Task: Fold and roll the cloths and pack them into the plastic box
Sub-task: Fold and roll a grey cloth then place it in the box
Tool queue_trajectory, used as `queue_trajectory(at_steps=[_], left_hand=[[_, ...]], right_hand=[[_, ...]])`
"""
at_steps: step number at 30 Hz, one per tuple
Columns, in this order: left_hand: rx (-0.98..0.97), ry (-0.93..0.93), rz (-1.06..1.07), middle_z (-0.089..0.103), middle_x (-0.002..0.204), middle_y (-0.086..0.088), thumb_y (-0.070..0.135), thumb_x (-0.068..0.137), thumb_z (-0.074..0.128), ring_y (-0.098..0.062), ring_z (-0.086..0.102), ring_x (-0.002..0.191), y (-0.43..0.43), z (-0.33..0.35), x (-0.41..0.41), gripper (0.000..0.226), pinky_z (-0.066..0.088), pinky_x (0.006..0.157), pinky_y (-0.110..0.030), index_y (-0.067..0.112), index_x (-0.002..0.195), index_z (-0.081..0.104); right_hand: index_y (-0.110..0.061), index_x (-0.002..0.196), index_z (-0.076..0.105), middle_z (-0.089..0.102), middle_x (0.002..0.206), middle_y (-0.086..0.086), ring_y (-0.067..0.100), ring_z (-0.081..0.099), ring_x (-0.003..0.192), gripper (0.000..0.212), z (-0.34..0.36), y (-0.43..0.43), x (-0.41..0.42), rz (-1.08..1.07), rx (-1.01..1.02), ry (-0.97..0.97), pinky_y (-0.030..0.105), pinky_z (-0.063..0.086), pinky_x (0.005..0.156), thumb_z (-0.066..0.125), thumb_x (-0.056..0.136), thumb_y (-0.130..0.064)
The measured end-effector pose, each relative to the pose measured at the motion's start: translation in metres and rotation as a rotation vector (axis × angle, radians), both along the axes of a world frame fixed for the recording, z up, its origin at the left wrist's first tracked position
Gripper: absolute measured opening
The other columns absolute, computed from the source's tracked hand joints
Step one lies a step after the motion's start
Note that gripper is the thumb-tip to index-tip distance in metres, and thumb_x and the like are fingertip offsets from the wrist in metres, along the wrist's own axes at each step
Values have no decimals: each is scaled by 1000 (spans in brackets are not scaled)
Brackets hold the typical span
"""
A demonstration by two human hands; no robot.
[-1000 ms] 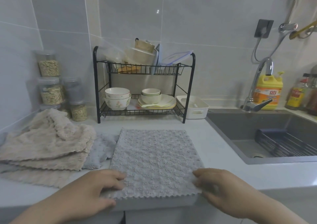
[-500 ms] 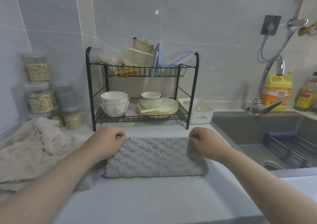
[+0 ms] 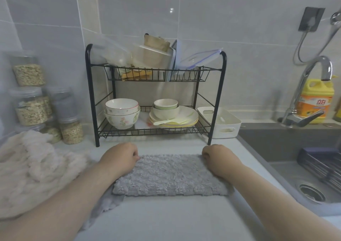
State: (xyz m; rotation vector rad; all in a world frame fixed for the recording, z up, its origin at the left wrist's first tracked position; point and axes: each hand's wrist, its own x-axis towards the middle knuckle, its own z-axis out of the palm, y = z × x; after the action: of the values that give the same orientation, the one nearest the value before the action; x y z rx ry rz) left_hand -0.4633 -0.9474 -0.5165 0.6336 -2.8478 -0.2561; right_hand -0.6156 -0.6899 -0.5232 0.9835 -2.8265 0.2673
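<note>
The worktop (image 3: 166, 220) carried all the task items, with the sink (image 3: 273, 148) to its right and a black dish rack (image 3: 220, 97) at the back. A heap of beige cloths (image 3: 36, 170) lay unfolded at the left, and none of it was yet dealt with.

The grey cloth (image 3: 171, 178) lay at the centre of the worktop, in front of the rack. A second before it had been spread flat as a single open sheet, with both hands at its near edge. It was now doubled over into a wide band, the near edge carried across to the far edge. Judgement: the first fold was complete, while rolling and packing remained outstanding.

The band appeared thick and fluffy, with two layers. Its edges were roughly aligned and its near fold line was straight. Part of another grey cloth (image 3: 108, 202) showed beneath its left end.

The white plastic box (image 3: 227, 122) stood beside the rack's right leg, well apart from the cloth. No cloth was visible in it.

The left hand (image 3: 120, 157) and the right hand (image 3: 219, 157) sat at the band's far corners. The fingers (image 3: 135, 156) of each were curled and appeared to grasp the corner layers.
</note>
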Motion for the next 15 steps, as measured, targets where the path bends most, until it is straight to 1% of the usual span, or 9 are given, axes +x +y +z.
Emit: queue_trajectory(at_steps=[2,4,6,7,9,12,14,15], left_hand=[[6,14,-2,57,77,9,29,93,54,-11,54,73,0,-1,0,18,35,57,-27,23,78,62],[25,29,-5,59,85,8,28,93,54,-11,55,78,0,-1,1,16,37,62,-27,22,81,63],[53,34,-7,60,91,6,28,93,54,-13,55,84,1,-2,2,13,40,66,-28,22,83,61],[75,42,0,59,91,6,28,93,55,-14,54,84,2,-2,2,12,41,67,-29,22,83,58],[129,60,26,58,88,4,28,92,56,-15,53,80,4,-2,2,13,41,66,-30,20,82,53],[162,74,55,56,87,6,26,93,54,-11,51,69,6,0,5,14,35,55,-27,20,81,50],[226,58,59,56,89,6,24,93,54,-11,53,67,10,3,8,12,37,52,-26,20,81,52],[270,31,55,56,91,5,23,92,56,-13,55,70,13,4,9,11,42,53,-27,20,82,54]], right_hand=[[-15,102,64,61,106,10,30,55,97,23,-3,-1,0,9,53,41,32,41,77,43,91,-13],[-14,106,61,57,109,11,31,52,100,23,-4,0,0,10,71,80,32,36,79,41,94,-14],[-12,106,56,57,109,11,31,51,100,20,-5,2,1,0,74,96,34,37,80,39,96,-17],[-11,104,54,58,108,11,31,52,99,18,-5,2,1,-2,65,92,35,37,79,39,97,-19],[-13,100,50,58,105,10,31,53,97,13,-6,2,2,-6,52,68,35,37,75,39,97,-20],[-19,92,44,52,96,5,28,52,90,8,-3,7,6,-23,40,-12,32,37,71,39,97,-19],[-15,94,50,53,95,4,24,50,85,12,2,12,9,-68,60,-97,30,38,69,39,96,-13],[-13,97,55,56,97,6,24,51,85,16,3,15,10,-86,75,-126,29,39,68,39,94,-10]])
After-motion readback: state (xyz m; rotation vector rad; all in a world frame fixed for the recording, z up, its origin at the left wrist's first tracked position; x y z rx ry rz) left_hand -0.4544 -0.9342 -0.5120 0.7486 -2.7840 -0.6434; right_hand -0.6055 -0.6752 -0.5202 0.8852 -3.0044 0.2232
